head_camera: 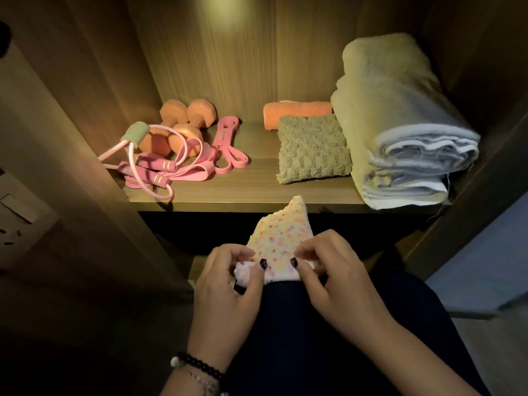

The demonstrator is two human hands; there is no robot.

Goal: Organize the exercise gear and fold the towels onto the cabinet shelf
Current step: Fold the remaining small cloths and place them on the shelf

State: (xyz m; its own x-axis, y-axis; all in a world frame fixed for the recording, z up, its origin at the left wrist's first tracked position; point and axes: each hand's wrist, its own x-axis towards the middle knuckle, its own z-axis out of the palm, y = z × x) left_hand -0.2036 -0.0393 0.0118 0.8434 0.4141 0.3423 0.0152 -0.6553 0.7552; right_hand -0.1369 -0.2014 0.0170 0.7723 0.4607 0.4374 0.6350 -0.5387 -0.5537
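Observation:
A small speckled towel (pixel 281 238), cream with pink and orange dots, lies over my dark-clothed knee below the shelf. My left hand (pixel 228 284) pinches its left edge and my right hand (pixel 334 272) pinches its right edge. On the wooden shelf (pixel 243 192) sit orange dumbbells (pixel 183 124), a pink skipping rope (pixel 154 170) and pink resistance bands (pixel 228 150) at the left. A folded orange towel (pixel 297 112), a folded olive towel (pixel 313 150) and a big folded pale towel (pixel 400 132) lie at the right.
The cabinet's side walls (pixel 94 90) close in the shelf on both sides. A dark opening lies under the shelf edge. A wall socket plate (pixel 20 215) shows at the far left. Bare shelf board shows between the bands and the olive towel.

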